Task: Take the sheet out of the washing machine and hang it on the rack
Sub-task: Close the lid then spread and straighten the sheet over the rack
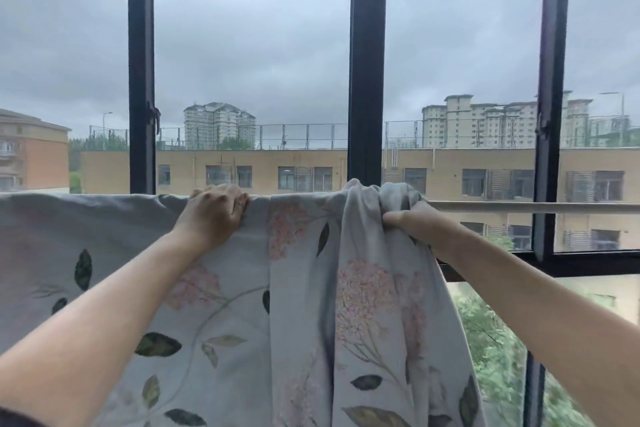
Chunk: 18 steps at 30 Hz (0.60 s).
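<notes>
A pale grey sheet (298, 305) printed with pink flowers and dark leaves hangs over a horizontal rack bar (533, 207) in front of the window. It is spread flat on the left and bunched into folds at its right end. My left hand (213, 215) lies on the top edge with its fingers curled over the covered bar. My right hand (420, 222) grips the bunched folds just below the bar. To the right of the sheet the bar is bare.
Dark window frames (366, 63) stand right behind the rack, with a sill (588, 262) at the lower right. Buildings and trees show through the glass.
</notes>
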Available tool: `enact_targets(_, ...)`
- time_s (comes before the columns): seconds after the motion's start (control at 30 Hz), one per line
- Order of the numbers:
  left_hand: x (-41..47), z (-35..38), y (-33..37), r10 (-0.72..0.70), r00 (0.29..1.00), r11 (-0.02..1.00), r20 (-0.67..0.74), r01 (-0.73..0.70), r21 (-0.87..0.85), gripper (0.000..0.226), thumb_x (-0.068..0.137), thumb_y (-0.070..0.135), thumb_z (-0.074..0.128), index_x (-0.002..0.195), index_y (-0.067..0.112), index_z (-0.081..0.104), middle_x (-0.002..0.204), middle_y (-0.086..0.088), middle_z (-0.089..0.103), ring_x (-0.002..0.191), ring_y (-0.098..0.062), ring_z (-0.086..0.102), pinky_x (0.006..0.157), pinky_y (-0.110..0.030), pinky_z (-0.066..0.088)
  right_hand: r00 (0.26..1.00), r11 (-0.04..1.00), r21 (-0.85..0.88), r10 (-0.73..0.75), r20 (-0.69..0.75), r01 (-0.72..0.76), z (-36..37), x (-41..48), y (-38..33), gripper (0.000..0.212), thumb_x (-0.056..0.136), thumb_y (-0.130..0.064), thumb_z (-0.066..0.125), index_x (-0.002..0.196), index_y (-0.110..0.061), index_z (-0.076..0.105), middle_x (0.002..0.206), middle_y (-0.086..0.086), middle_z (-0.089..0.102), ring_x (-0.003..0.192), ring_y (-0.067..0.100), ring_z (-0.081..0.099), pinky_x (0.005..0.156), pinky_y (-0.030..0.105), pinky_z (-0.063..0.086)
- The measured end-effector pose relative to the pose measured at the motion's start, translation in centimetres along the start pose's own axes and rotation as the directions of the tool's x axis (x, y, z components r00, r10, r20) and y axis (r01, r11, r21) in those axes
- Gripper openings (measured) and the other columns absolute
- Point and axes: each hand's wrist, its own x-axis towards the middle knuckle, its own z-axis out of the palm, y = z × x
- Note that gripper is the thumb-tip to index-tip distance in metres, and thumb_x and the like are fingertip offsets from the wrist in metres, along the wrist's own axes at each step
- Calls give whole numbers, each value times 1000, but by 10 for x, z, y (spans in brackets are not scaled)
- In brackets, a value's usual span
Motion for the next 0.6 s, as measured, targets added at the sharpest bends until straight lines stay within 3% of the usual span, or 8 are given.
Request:
enact_targets(0.07,-1,-4,2,10,1000,1000,20,-10,-2,33,100,32,31,90,13,56,92,-9,64,88,-27,56,86,-39,36,997,982,180,-57,42,49,13,7,-29,15,77,-15,69,83,-3,61,98,9,62,90,19,59,74,34,54)
enact_targets(0.13,-1,-5,5,15,999,1000,52,-14,-28,31,100,31,32,87,14,54,91,-9,62,89,-28,56,84,-38,37,998,972,236,12,60,-26,28,13,-57,16,82,-19,68,95,-11,64,111,11,63,95,23,60,74,37,55)
enact_targets(0.23,2,-9,7,31,992,989,120,-12,-150,34,97,35,32,90,14,58,97,-6,63,94,-27,58,84,-38,43,995,996,33,81,54,-82,49,19,-104,6,85,-17,62,89,-13,62,85,10,64,72,25,62,67,37,56)
enact_targets(0.3,0,-20,6,19,991,961,132,18,-276,31,98,29,38,104,14,65,108,-4,66,101,-23,58,87,-34,44,1000,988,-155,7,7,-6,58,31,-137,11,86,-13,52,75,-14,54,69,8,57,57,22,56,55,26,49)
enact_targets(0.4,-12,-38,-6,-131,989,902,62,145,-407,25,96,22,46,106,16,67,110,-2,67,104,-19,59,87,-28,43,988,899,-411,-150,44,155,74,53,-178,12,86,-10,43,75,-14,46,71,5,50,61,20,50,54,25,42)
enact_targets(0.5,-26,-58,-11,-234,972,743,34,201,-638,35,79,56,46,99,31,59,104,5,65,101,-17,61,88,-36,48,958,759,-585,-207,200,286,111,64,-210,16,91,-17,48,74,-17,47,75,1,46,77,22,48,63,27,40)
enact_targets(0.57,-27,-64,-1,-277,943,605,185,320,-729,65,61,78,53,108,32,50,102,10,60,98,-12,59,86,-37,49,915,715,-573,-275,296,401,145,65,-227,26,93,-22,51,69,-21,43,73,-2,43,68,17,44,57,26,37)
enact_targets(0.6,-26,-63,2,-302,921,571,248,383,-726,72,59,75,61,113,30,46,103,9,58,98,-12,58,85,-35,49,888,698,-555,-300,348,453,163,65,-234,27,93,-23,51,67,-21,42,71,-3,44,63,13,42,57,24,36)
